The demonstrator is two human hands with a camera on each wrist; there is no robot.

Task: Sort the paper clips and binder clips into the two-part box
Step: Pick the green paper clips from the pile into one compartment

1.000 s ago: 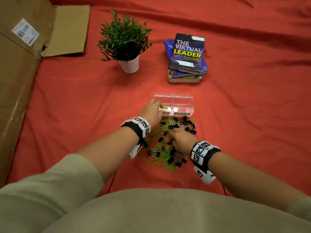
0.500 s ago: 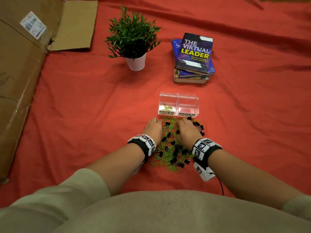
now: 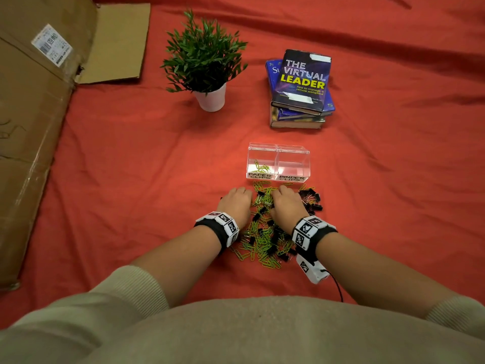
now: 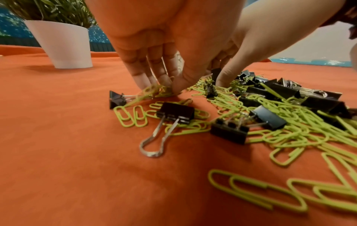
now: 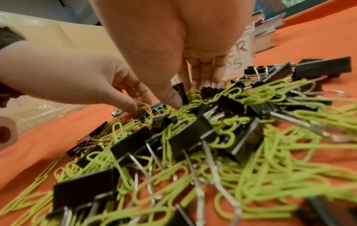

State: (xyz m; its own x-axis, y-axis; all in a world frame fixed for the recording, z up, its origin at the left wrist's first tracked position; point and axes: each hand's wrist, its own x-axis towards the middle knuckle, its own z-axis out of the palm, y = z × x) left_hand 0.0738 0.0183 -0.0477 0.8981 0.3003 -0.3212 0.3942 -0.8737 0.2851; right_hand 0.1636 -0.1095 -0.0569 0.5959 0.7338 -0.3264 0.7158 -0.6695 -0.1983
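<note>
Picking is the step in hand. Head view: left hand (image 3: pixel 234 203) and right hand (image 3: pixel 287 206) both rest on the far edge of the mixed pile, just near of the two-part box (image 3: pixel 278 164); a second ago the left hand was up at the box's paper-clip half.

Left wrist view: fingertips (image 4: pixel 174 85) pinch green paper clips (image 4: pixel 154 90), blurred.

Right wrist view: fingers reach down among binder clips (image 5: pixel 193 136); I cannot tell whether they grip one. Next, I judge, comes lifting a clean pinch.
</note>
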